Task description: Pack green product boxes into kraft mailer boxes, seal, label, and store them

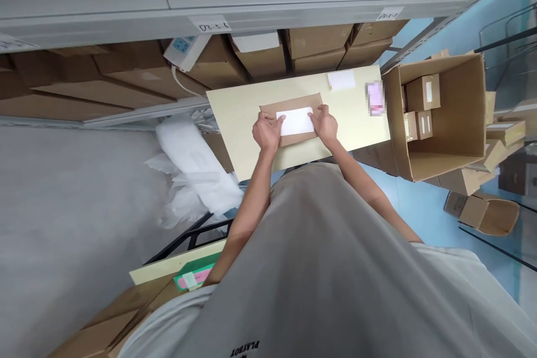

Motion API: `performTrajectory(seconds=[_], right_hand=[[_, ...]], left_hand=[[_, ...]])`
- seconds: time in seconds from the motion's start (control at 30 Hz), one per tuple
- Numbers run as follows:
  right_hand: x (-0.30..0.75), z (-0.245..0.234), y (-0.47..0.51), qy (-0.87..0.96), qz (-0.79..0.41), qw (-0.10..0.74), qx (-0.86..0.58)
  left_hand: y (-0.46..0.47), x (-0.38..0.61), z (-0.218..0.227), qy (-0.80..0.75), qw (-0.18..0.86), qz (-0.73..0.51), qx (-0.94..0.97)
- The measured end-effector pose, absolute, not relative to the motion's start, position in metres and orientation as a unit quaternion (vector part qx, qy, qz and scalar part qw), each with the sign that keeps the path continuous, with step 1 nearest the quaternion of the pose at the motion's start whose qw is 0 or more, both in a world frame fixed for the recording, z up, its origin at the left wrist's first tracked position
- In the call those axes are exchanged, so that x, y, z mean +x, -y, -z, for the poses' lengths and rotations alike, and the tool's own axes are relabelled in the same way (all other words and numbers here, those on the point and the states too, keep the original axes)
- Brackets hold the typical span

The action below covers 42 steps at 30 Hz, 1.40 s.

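Observation:
Low over the pale yellow tabletop (251, 151), a flat brown cardboard piece (293, 104) lies between my two hands. A white label (296, 122) covers much of its face. My left hand (268, 133) grips the left side, its thumb on the label's left edge and its fingers bent around the cardboard. On the opposite side, my right hand (325, 125) grips the cardboard, with the thumb at the label's right edge. Whether the piece is a folded box or a single sheet, I cannot tell. Farther back lies a small stack of white labels (341, 79).
A large open carton (405, 156) holding several small boxes stands at the table's right end. A blurred pink item (375, 98) lies near it. Behind is a grey shelf (126, 25) with cartons below and a power strip (184, 50). White wrapping (193, 151) hangs at left.

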State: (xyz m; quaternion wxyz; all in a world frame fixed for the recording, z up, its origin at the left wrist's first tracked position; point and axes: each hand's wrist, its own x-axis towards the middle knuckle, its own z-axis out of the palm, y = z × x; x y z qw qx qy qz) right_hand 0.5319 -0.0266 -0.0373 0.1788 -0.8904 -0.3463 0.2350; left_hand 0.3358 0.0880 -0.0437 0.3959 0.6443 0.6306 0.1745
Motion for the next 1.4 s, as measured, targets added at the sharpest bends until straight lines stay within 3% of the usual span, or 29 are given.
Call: performTrajectory(seconds=[0.3,0.53,1.4], right_hand=[[0.529,0.024,0.032,0.424,-0.229,0.207,-0.851],[0.503,0.013,0.055,0.619,-0.251,0.102,-0.737],[0.5,0.023,0.056,0.594,-0.273,0.131,-0.745]], left_hand=[[-0.069,0.328,0.02,-0.534,0.381,-0.18,0.733],[-0.035,0.333,0.016,-0.324,0.4,-0.064,0.855],[-0.03,0.331,0.037,-0.357,0.385,-0.038,0.85]])
